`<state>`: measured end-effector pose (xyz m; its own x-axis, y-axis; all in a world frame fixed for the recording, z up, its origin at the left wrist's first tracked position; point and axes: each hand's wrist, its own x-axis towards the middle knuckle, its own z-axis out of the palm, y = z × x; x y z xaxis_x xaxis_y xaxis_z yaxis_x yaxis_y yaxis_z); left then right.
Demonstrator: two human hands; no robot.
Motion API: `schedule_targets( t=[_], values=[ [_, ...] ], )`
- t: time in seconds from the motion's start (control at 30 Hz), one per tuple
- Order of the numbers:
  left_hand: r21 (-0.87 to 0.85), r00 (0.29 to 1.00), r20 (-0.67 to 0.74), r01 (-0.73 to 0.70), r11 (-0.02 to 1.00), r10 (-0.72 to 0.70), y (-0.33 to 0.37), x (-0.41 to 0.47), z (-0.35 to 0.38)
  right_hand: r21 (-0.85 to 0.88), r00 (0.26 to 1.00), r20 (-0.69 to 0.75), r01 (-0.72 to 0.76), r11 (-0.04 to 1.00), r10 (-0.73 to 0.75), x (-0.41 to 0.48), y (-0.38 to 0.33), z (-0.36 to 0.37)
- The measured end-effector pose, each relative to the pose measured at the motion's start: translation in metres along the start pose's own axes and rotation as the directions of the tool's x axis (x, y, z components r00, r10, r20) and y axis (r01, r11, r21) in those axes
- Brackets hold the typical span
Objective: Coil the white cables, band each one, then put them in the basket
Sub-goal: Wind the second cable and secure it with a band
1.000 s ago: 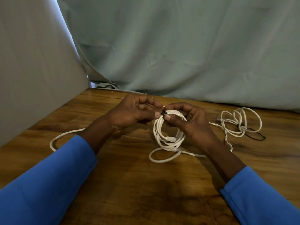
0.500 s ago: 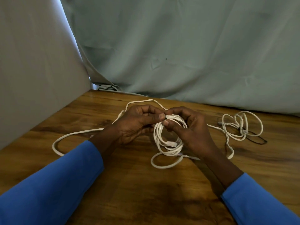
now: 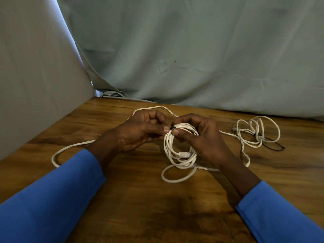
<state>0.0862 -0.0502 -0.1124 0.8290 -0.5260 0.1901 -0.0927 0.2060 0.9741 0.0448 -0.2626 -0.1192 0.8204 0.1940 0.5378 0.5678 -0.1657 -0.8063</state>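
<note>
The white cable coil (image 3: 168, 146) is gripped by the right hand (image 3: 205, 139), apparently so the black band (image 3: 172, 128), pinched by the left hand (image 3: 140, 134), can be wound.

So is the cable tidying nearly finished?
Not yet. Done: one white coil is wound up. In hand: the left hand pinches a small dark band at its top while the right hand grips the coil. Left: a loose cable lies tangled on the right by a spare dark loop. No basket is in view.
</note>
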Motion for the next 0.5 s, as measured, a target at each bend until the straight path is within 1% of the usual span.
schedule_targets(
  t=[0.07, 0.13, 0.2, 0.33, 0.4, 0.5],
  values=[
    [0.068, 0.999, 0.013, -0.034, 0.997, 0.034, -0.002, 0.001, 0.001, -0.043, 1.0, 0.012, -0.011, 0.999, 0.012, 0.001, 0.001, -0.002],
    [0.126, 0.999, 0.023, -0.035, 0.991, 0.033, -0.003, 0.002, 0.003, -0.079, 0.999, 0.025, -0.025, 0.997, 0.027, 0.0, 0.002, -0.004],
    [0.134, 0.999, 0.033, -0.022, 0.991, 0.017, -0.006, 0.003, 0.003, -0.058, 0.999, 0.022, -0.041, 0.997, 0.042, 0.0, 0.003, -0.003],
    [0.001, 0.998, -0.006, 0.056, 0.998, -0.056, -0.013, 0.0, 0.009, 0.114, 0.995, -0.045, -0.082, 0.99, 0.088, -0.001, 0.006, 0.001],
    [-0.066, 0.996, -0.007, 0.084, 0.994, -0.085, -0.016, -0.002, 0.014, 0.139, 0.993, -0.08, -0.075, 0.987, 0.087, -0.001, 0.007, 0.002],
    [-0.181, 0.992, -0.078, 0.081, 0.98, -0.096, -0.018, 0.0, 0.02, 0.144, 0.991, -0.117, -0.04, 0.989, 0.058, 0.0, 0.007, 0.005]
  ],
)
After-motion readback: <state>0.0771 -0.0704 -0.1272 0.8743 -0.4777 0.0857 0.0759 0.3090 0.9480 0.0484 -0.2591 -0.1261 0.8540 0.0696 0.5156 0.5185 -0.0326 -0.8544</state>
